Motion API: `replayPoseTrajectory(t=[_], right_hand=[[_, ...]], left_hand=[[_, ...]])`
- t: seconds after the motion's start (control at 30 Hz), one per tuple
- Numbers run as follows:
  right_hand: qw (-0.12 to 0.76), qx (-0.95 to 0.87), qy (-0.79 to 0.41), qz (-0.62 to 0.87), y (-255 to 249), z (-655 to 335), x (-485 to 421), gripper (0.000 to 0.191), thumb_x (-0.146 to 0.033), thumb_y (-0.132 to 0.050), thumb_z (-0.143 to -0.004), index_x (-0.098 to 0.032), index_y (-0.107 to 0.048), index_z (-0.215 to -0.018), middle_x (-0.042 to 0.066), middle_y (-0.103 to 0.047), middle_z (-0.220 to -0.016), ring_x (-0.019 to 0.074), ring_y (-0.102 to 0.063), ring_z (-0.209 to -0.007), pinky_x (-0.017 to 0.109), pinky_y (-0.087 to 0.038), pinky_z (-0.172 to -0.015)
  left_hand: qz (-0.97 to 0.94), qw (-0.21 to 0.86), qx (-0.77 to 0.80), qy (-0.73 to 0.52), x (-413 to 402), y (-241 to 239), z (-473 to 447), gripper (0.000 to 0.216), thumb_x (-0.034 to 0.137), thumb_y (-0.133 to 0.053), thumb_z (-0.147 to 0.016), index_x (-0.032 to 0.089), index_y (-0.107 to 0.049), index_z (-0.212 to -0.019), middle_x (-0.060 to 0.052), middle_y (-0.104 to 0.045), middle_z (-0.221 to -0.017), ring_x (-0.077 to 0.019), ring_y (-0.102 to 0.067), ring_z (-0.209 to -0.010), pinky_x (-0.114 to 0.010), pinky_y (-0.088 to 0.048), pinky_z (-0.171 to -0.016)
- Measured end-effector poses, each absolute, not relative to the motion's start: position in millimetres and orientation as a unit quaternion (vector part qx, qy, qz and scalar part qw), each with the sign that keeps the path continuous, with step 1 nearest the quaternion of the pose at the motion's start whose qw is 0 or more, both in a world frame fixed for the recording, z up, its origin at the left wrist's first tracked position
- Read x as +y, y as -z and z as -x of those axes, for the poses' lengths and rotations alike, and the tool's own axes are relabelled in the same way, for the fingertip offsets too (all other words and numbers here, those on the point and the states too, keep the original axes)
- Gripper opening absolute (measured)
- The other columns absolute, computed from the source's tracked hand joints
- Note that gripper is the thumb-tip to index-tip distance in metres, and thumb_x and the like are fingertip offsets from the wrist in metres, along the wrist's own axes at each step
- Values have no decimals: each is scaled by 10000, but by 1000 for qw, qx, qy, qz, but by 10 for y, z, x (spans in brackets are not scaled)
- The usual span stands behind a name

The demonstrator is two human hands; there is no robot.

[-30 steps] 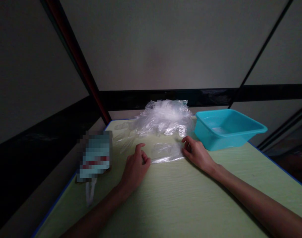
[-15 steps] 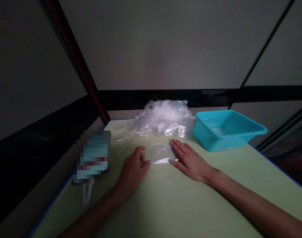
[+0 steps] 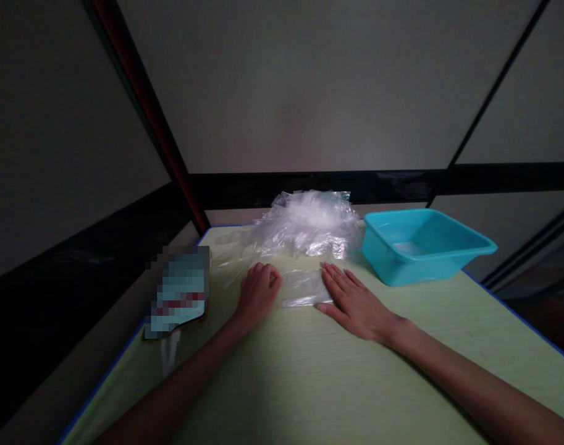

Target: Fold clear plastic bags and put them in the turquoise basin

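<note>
A small clear plastic bag (image 3: 301, 288) lies flat on the pale green table (image 3: 309, 383) between my hands. My right hand (image 3: 353, 301) rests palm down with fingers stretched out, pressing on the bag's right part. My left hand (image 3: 257, 290) sits at the bag's left edge, fingers curled down onto the plastic; what they pinch, if anything, is hidden. Behind the bag lies a heap of crumpled clear plastic bags (image 3: 307, 224).
A turquoise plastic basin (image 3: 425, 245) stands at the back right of the table. A blurred-out packet (image 3: 178, 292) lies near the left edge with a white strap below it. Dark walls and a black rail close the table's far side.
My right hand went from a curled grip at the bag's right edge to lying flat on it. My left hand moved forward and curled at the bag's left edge.
</note>
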State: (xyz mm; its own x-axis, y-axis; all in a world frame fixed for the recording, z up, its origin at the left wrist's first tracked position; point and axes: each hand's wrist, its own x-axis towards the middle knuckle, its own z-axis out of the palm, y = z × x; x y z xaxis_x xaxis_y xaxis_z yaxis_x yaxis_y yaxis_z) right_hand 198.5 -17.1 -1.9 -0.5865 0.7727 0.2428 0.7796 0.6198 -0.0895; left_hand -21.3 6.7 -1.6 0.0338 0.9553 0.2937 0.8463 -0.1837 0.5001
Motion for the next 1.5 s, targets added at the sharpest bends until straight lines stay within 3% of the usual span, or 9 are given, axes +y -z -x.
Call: replayPoseTrajectory(t=[0.13,0.67,1.03,1.33,1.5], right_hand=[[122,-892,12,436,19,-1982,-164,710,-556,-208,-859,-24,-275,-1324,176,-217,-1386,249,-149,-1291,432,-204,-1032],[111,-889,10,444,10,-1975,-174,729,-570,-191,-855,-17,-275,-1323,181,-234,-1379,261,-177,-1283,438,-205,-1029],[99,-889,10,446,0,-1970,-177,727,-571,-189,-855,-28,-258,-1332,172,-229,-1384,259,-173,-1285,433,-202,-1029],[88,-889,11,450,-10,-1967,-176,753,-585,-163,-850,-13,-255,-1330,175,-211,-1387,257,-159,-1287,431,-204,-1032],[90,-887,15,453,-13,-1958,-178,761,-590,-177,-845,-8,-258,-1327,179,-216,-1384,259,-163,-1286,428,-206,-1033]], left_hand=[[-713,80,639,-278,76,-1,182,88,183,-500,-721,184,-516,-635,-34,-527,-755,-213,-483,-808,-330,-361,-730],[-699,102,630,-323,116,-45,164,119,147,-513,-692,185,-456,-594,-1,-500,-692,-158,-499,-721,-254,-385,-666],[-693,88,655,-287,143,-23,144,106,142,-440,-748,178,-475,-656,0,-532,-668,-161,-508,-692,-260,-357,-625],[-683,38,677,-270,220,-32,93,132,132,-411,-770,160,-511,-690,-56,-567,-773,-208,-527,-780,-340,-388,-714],[-739,30,613,-277,45,-117,-50,162,121,-434,-774,153,-535,-897,-63,-566,-990,-178,-498,-983,-306,-373,-881]])
